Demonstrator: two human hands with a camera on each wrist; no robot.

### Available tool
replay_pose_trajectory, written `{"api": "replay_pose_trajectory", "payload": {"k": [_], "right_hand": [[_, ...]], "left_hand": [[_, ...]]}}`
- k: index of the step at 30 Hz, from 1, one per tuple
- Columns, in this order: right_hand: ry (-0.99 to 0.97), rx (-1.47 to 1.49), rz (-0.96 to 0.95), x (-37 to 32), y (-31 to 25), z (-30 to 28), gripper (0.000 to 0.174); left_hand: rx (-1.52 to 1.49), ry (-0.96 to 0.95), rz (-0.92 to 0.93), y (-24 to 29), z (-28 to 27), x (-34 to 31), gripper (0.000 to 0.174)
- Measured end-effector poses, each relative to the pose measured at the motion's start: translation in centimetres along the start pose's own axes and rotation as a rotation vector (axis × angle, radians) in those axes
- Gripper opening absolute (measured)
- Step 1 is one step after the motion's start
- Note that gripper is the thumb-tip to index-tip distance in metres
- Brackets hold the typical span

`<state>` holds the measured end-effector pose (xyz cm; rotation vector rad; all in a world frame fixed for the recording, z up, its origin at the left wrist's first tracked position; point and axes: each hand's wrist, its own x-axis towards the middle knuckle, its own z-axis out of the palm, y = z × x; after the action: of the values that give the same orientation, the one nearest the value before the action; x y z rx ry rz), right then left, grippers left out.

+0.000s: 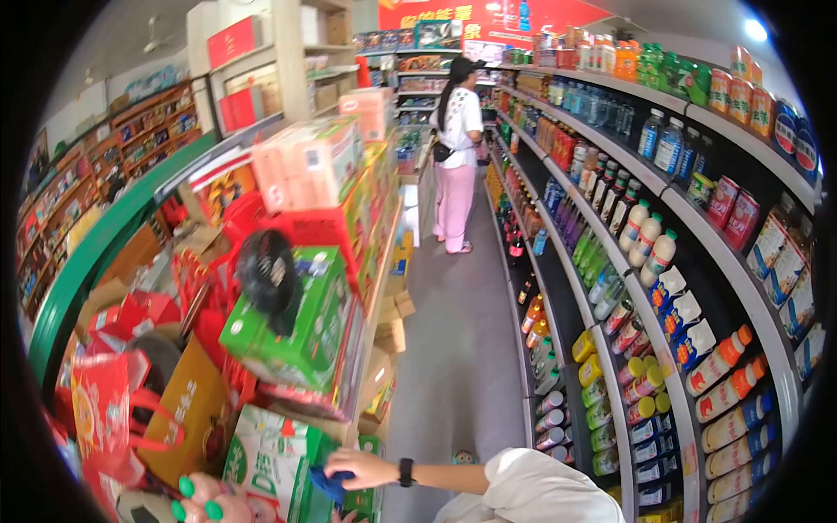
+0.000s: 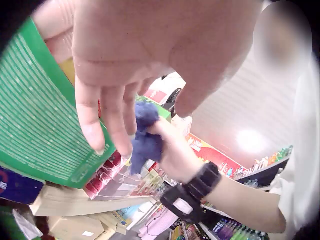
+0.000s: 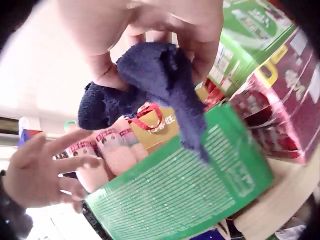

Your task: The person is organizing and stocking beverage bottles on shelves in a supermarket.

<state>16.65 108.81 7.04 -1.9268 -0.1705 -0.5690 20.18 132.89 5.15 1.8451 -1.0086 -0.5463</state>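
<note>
The right hand [image 1: 362, 468] pinched a blue cloth [image 3: 165, 85] in curled fingers, its tail hanging on the green box [image 3: 180, 195] low in the stack [image 1: 309, 166]. The left hand [image 2: 125, 60] was open, fingers straight, at that box's edge. Wiping looked under way; how much remained could not be told.

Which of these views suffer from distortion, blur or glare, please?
Head view: strong fisheye bends the drink shelves, corners black. Left wrist view: the left hand looms soft and close, a ceiling light glares. Right wrist view: the blue cloth is fairly sharp; background washed out.
</note>
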Motion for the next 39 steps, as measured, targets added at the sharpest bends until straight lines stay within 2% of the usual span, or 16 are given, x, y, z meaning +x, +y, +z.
{"api": "replay_pose_trajectory", "payload": {"k": [2,3,5,8,11,14,15,16,17,20,24,26,27,29,35,39], "right_hand": [[-0.032,0.051,0.009,-2.9,0.2,-4.6,0.031],[-0.104,0.091,0.111,-3.3,-2.9,-10.0,0.031],[-0.065,0.105,0.163,-6.7,-1.7,-14.6,0.032],[-0.047,0.062,0.262,-10.5,0.8,-20.2,0.031],[0.386,-0.038,0.238,-14.8,1.4,-24.6,0.027],[0.661,0.051,0.423,-18.3,-0.4,-31.9,0.031],[0.720,-0.049,0.293,-20.5,1.0,-31.7,0.030],[0.738,-0.086,0.314,-21.3,0.7,-32.5,0.032],[0.757,-0.122,0.334,-21.4,0.3,-33.0,0.034],[1.060,0.124,0.477,-22.0,1.7,-34.8,0.024],[1.178,0.013,0.563,-21.8,3.6,-37.8,0.037],[1.413,0.099,0.454,-20.7,5.5,-39.3,0.047],[1.419,0.101,0.451,-21.7,7.1,-39.8,0.047],[1.278,0.253,0.671,-23.7,12.6,-42.5,0.041],[1.288,0.301,0.554,-17.1,12.8,-55.4,0.045],[1.218,-0.121,0.609,-15.4,15.6,-61.0,0.038]], "left_hand": [[-0.141,0.147,0.014,5.2,2.4,4.8,0.060],[-0.140,0.130,0.043,6.0,4.8,7.3,0.060],[-0.330,0.075,0.117,6.2,9.2,11.2,0.058],[-0.207,-0.105,0.156,5.6,15.8,18.0,0.054],[-0.016,-0.354,0.142,5.1,21.2,20.3,0.049],[-0.109,-0.591,0.171,15.1,28.5,30.3,0.039],[-0.083,-0.536,0.408,17.2,30.9,32.4,0.036],[-0.054,-0.454,0.626,18.5,32.0,33.0,0.034],[-0.294,-0.637,0.267,17.9,32.6,32.5,0.034],[-0.319,-0.794,0.205,17.2,37.3,34.5,0.035],[-0.393,-0.940,0.228,18.3,42.5,38.6,0.030],[-0.442,-0.987,0.199,20.3,43.2,41.3,0.026],[-0.437,-0.993,0.200,20.8,43.6,42.3,0.026],[-0.446,-1.039,0.262,22.4,45.1,46.7,0.026],[-0.308,-1.033,0.456,26.7,49.2,58.9,0.027],[-0.313,-0.979,0.438,26.3,52.5,64.3,0.041]]}}
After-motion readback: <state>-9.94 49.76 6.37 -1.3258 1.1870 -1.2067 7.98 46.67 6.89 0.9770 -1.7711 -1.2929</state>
